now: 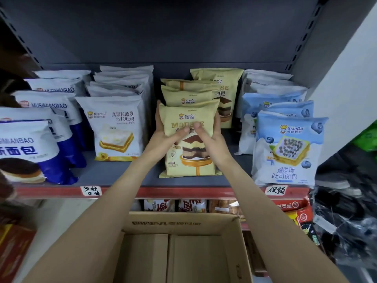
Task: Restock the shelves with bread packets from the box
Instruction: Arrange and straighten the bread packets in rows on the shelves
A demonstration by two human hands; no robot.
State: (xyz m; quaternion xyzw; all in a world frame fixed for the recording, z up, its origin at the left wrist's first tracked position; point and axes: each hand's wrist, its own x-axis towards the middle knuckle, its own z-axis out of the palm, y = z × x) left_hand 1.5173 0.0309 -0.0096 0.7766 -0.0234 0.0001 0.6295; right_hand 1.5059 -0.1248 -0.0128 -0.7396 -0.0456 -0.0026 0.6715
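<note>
Right now you face the shelf, a grey deck with a red front strip, carrying rows of upright bread packets: navy-and-white ones at the far left, white pineapple toast packets next, a tan row in the middle and blue blueberry packets at the right. Below it, close to you, sits the cardboard box; the part of its floor you can see is bare cardboard, so it looks nearly or wholly used up.

Both your hands are on the front tan mousse packet, which stands on the shelf at the head of its row. Your left hand grips its left edge with the thumb across the face; your right hand grips the right edge likewise.

You seem to be seating this packet. Next, square it against the tan packets behind, let go, then check the box for any remaining.
</note>
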